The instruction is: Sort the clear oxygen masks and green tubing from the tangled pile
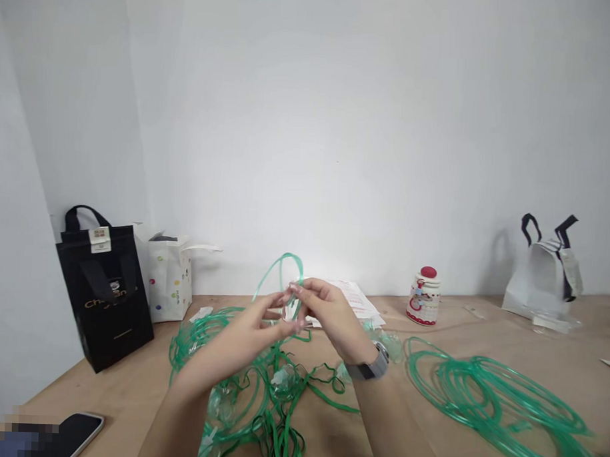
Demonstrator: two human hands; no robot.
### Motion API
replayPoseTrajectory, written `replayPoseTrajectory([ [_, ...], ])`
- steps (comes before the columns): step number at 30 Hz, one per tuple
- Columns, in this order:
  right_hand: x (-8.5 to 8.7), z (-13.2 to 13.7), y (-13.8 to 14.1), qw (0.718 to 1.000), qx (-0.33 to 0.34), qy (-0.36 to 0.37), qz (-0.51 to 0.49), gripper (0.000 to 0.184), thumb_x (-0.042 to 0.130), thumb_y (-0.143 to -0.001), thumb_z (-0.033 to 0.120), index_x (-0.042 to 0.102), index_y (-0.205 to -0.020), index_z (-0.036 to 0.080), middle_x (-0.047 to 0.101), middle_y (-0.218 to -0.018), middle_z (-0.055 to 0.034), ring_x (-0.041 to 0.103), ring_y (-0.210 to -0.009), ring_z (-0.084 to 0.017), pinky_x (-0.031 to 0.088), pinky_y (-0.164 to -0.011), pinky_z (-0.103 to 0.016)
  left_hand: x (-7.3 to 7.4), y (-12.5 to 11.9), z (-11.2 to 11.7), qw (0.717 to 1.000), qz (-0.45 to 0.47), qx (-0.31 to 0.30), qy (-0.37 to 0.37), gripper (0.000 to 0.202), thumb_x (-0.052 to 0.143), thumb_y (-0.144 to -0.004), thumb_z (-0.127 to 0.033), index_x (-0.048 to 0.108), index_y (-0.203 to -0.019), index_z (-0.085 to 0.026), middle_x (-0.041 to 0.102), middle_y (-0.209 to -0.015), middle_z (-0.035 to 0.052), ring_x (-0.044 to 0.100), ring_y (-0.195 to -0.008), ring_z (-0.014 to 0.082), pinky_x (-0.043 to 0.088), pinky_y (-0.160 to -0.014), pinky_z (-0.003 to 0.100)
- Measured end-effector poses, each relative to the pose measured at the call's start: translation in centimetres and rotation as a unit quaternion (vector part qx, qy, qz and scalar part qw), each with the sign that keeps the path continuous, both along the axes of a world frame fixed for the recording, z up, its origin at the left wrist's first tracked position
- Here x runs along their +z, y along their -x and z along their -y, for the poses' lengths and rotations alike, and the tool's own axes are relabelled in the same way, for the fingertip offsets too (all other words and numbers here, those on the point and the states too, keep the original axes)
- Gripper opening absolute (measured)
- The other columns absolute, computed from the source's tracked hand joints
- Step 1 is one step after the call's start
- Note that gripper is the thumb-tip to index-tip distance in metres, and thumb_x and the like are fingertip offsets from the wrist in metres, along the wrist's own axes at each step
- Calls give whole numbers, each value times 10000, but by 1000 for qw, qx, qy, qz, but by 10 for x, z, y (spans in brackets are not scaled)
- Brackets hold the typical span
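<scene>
Above the middle of the table, my left hand and my right hand meet fingertip to fingertip. Both pinch a thin green band, which arches up over the fingers in a loop. Between the fingers a small clear and white part shows, too small and covered to name. A watch is on my right wrist. Below my hands lie dark green elastic straps, tangled with clear plastic masks. Coiled green tubing is heaped beside my left forearm.
More coiled green tubing lies on the right. White papers and a red-lidded jar stand towards the wall. A black bag, a dotted white bag and a phone are left; a white bag is far right.
</scene>
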State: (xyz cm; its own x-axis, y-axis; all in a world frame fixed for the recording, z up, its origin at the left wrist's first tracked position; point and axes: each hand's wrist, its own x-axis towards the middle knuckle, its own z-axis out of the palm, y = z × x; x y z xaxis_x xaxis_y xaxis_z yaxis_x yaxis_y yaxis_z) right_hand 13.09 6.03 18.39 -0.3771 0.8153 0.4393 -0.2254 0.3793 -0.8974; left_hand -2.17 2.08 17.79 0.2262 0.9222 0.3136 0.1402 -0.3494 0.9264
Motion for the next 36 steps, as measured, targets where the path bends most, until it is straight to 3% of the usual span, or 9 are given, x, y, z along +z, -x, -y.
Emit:
replayPoseTrajectory([
  [5, 5, -4, -12, 985, -24, 83, -147, 184, 699, -653, 288, 636, -738, 137, 674, -763, -20, 458, -400, -32, 394, -450, -197, -6, -2, -3, 982, -186, -14, -14, 246, 677, -672, -346, 714, -863, -195, 680, -684, 37, 611, -678, 224, 424, -595, 272],
  [12, 5, -7, -18, 976, -69, 103, -180, 229, 705, -639, 263, 652, -820, 134, 614, -662, 30, 475, -442, -30, 390, -475, -174, -13, 3, -21, 934, -236, 237, -128, 253, 616, -691, -432, 694, -579, -218, 561, -624, 30, 515, -662, 232, 326, -581, 271],
  [16, 6, -6, -18, 974, -108, 89, -180, 232, 694, -668, 267, 638, -853, 139, 613, -638, 41, 460, -412, -26, 372, -447, -167, -5, 7, -16, 916, -258, 281, -123, 299, 525, -774, -448, 641, -608, -229, 483, -458, -21, 472, -489, 187, 279, -499, 260],
  [20, 8, -6, -24, 978, -91, 95, -163, 194, 677, -674, 249, 644, -813, 118, 614, -611, 24, 458, -405, -33, 372, -432, -168, 4, 5, -2, 950, -149, 233, -146, 208, 534, -802, -397, 627, -903, -240, 667, -814, 24, 600, -740, 207, 403, -628, 268],
  [24, 10, -5, -31, 984, -9, 119, -133, 175, 658, -671, 243, 622, -795, 124, 614, -618, 13, 495, -428, -55, 413, -448, -186, 9, 0, 2, 981, 74, 109, -143, 361, 598, -788, -281, 528, -1141, -250, 561, -1230, 68, 517, -1120, 217, 412, -886, 298],
  [27, 9, -5, -32, 984, -2, 127, -124, 147, 643, -680, 221, 592, -792, 140, 618, -625, 5, 575, -496, -97, 473, -523, -224, 11, 4, -4, 935, 310, 117, -129, 388, 577, -809, -173, 461, -1177, -210, 670, -1025, 81, 602, -1025, 205, 426, -921, 348],
  [30, 7, -6, -32, 989, -10, 115, -88, 104, 613, -725, 208, 546, -786, 155, 659, -723, -24, 634, -553, -124, 508, -604, -266, 11, 19, -14, 867, 466, 157, -81, 104, 487, -841, -82, 571, -885, -122, 668, -692, 35, 668, -727, 146, 517, -787, 294],
  [32, 6, -7, -32, 993, -16, 110, -35, 92, 591, -759, 216, 517, -781, 166, 663, -698, -18, 642, -526, -126, 507, -585, -265, 11, 31, -18, 859, 490, 141, -33, 204, 418, -855, -39, 589, -765, -105, 599, -574, 0, 617, -561, 95, 540, -654, 236],
  [36, 4, -7, -34, 988, 15, 131, 77, 126, 611, -751, 231, 517, -802, 165, 604, -536, 31, 584, -374, -113, 463, -446, -230, 8, 43, -18, 890, 446, 96, -1, 233, 422, -892, -142, 639, -919, -62, 458, -463, -59, 475, -411, 53, 459, -443, 154],
])
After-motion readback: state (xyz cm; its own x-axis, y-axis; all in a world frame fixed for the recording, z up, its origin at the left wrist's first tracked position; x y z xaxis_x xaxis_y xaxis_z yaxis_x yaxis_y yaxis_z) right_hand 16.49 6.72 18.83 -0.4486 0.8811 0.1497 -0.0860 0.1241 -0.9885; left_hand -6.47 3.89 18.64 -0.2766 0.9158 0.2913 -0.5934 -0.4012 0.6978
